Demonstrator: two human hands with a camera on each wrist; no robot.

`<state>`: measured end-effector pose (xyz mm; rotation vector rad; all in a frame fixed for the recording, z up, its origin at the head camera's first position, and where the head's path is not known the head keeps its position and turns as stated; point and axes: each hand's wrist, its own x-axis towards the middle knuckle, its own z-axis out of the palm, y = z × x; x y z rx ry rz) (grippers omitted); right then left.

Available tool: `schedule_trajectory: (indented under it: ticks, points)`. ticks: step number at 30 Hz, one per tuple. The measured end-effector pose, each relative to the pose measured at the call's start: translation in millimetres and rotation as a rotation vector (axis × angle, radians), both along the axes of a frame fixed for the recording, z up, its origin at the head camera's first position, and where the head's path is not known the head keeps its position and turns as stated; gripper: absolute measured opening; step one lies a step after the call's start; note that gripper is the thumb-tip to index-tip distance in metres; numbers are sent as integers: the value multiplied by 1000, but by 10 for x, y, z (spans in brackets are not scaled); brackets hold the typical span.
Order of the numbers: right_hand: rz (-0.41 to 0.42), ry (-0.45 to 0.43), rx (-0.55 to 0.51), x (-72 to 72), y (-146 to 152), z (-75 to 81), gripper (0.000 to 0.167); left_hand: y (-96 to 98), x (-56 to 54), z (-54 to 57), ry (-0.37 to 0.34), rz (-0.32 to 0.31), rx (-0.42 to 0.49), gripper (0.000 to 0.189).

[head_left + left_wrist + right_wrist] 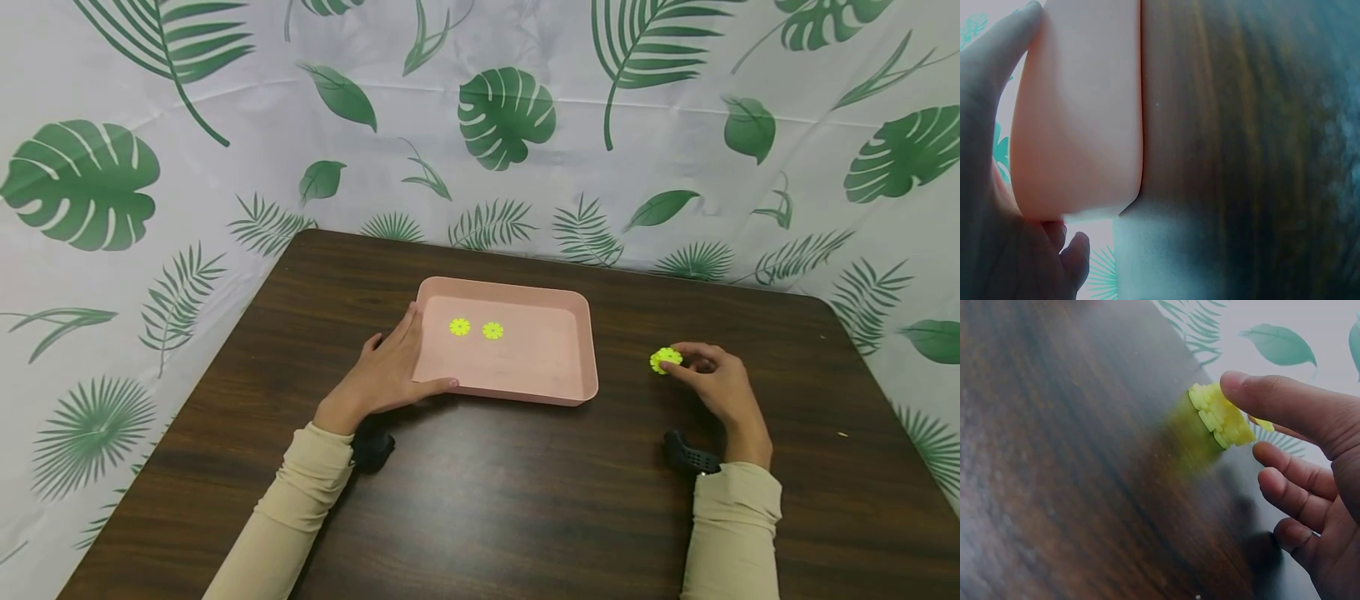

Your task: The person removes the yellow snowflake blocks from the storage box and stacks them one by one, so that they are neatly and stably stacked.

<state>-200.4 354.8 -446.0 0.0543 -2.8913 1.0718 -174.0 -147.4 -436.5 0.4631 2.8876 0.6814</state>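
A shallow pink tray (517, 350) lies on the dark wooden table. My left hand (386, 367) rests against its near left corner, fingers straight along the left side and thumb over the front rim. The tray's plain outer wall (1085, 112) fills much of the left wrist view. Inside the tray, toward its left, two yellow-green notched plastic discs (492, 331) lie side by side. To the right of the tray, my right hand (716, 379) pinches a small stack of the same notched discs (1219, 415) between thumb and index finger, its other fingers loosely bent.
The brown table (517, 500) reaches back to a white cloth (555, 183) with green leaf prints. A tiny pale fleck (843, 434) lies on the table at the right. Black wrist devices (372, 450) show below both hands.
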Motion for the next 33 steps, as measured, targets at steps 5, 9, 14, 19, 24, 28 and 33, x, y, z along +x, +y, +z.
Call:
schedule_trajectory:
  ticks: [5, 9, 14, 19, 24, 28, 33]
  points:
    - [8, -16, 1, 8, -12, 22, 51, -2, -3, 3, -3, 2, 2, 122]
    - [16, -23, 9, 3, -15, 33, 51, -3, -6, 4, -8, 4, 3, 122]
    - [24, -24, 9, -5, -15, 39, 51, -6, -11, -2, -7, 3, 4, 122]
    - [21, -25, 6, -10, -12, 44, 53, -6, -9, -2, -4, 2, 7, 122]
    - [13, -27, 14, -6, -20, 91, 58, -9, -16, -9, -5, 2, 14, 122]
    - [6, 16, 2, 18, -92, 233, 58, -10, -18, -1, -4, -1, 13, 121]
    - [-3, 93, -57, 37, -267, 420, 54, -14, -13, 15, -3, -3, 22, 121]
